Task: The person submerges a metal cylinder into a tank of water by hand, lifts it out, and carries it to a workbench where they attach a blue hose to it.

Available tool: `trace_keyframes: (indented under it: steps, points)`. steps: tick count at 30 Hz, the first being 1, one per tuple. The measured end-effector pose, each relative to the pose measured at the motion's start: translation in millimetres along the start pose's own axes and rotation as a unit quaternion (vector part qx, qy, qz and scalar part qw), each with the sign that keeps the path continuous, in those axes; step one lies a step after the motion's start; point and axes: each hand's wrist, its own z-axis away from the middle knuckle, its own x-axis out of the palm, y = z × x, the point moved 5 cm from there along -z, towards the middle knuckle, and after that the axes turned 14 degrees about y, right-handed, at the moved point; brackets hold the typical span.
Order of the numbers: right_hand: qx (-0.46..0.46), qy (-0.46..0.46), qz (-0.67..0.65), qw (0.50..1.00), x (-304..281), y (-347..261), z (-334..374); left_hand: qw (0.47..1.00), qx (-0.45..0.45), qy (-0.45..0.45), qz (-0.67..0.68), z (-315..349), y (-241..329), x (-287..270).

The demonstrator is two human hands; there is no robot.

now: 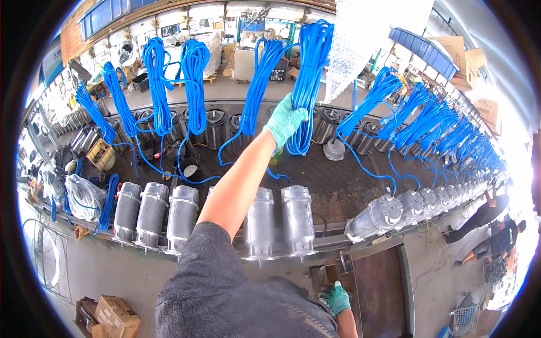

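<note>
My left hand (pixel 288 119), in a light green glove, is stretched far forward and closed around a bundled coil of blue cable (pixel 311 67). The coil hangs upright among other blue cable coils (pixel 194 79) in a row. Low in the view, close to my body, is my right hand (pixel 338 299), also gloved; its fingers look curled, and what they hold, if anything, I cannot make out. Below my left arm stand silver ribbed metal cylinders (pixel 297 219), some with blue cable running from them; my forearm covers part of that row.
A long dark workbench (pixel 327 180) carries the cylinders, with darker cylinders (pixel 216 129) along its far side. Clear plastic wrap (pixel 84 197) lies at the left. Cardboard boxes (pixel 117 318) sit on the floor. At the right is another person (pixel 503 236). A brown metal-framed table (pixel 380 293) stands beside my right hand.
</note>
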Motion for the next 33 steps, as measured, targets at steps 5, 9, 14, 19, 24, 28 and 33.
trace_keyframes:
  steps: [5,9,14,19,24,28,33]
  points:
    - [-0.074,-0.040,-0.003,0.996,-12.2,12.9,-14.2,0.994,-0.096,0.046,0.033,7.8,-31.9,-10.8]
    - [-0.080,-0.070,-0.025,0.994,-39.2,41.4,-35.5,0.987,-0.020,0.085,-0.134,3.2,-61.8,-34.3]
    - [0.008,0.011,-0.109,0.994,-37.0,19.4,16.5,0.848,0.113,0.203,-0.477,-37.2,-104.0,-78.8]
    - [-0.040,0.020,-0.148,0.988,-31.9,-9.0,62.5,0.765,0.288,0.253,-0.517,6.7,-100.5,-95.0]
    - [0.003,0.099,-0.203,0.974,-54.6,16.3,76.7,0.822,0.271,-0.160,-0.474,120.6,-179.6,-3.7]
    - [-0.011,0.132,-0.221,0.966,-64.6,34.6,87.9,0.642,0.059,-0.579,-0.500,211.6,-257.5,75.3]
    - [-0.025,0.159,-0.230,0.960,-60.3,54.2,99.6,0.437,0.153,-0.711,-0.529,258.1,-352.5,101.3]
